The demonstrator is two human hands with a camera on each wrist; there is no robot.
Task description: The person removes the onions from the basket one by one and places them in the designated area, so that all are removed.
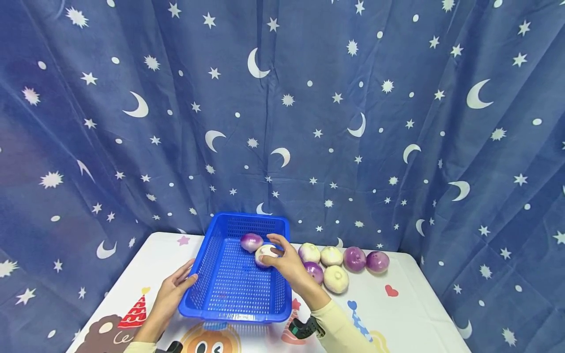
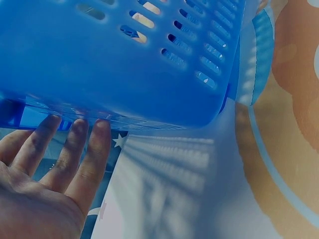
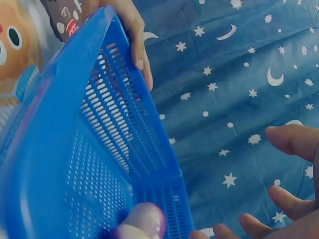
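Note:
A blue perforated plastic basket (image 1: 236, 316) stands on the table. Inside, near its far right part, lie a purple-and-white onion (image 1: 251, 242) and a paler onion (image 1: 265, 252) with a purple underside. My right hand (image 1: 289, 262) reaches over the basket's right wall, thumb and fingers spread about the paler onion; in the right wrist view the fingers (image 3: 291, 201) look apart, with nothing between them. Along the left wall, my left hand (image 1: 171, 292) touches the basket from outside. Its fingers (image 2: 94, 154) are fairly straight against the blue plastic in the left wrist view.
Right of the basket, several white onions (image 1: 336, 279) and purple onions (image 1: 354, 259) lie grouped on the table. A white cloth (image 1: 410, 299) with cartoon prints covers the tabletop. Behind it hangs a blue curtain (image 1: 309, 122) with moons and stars.

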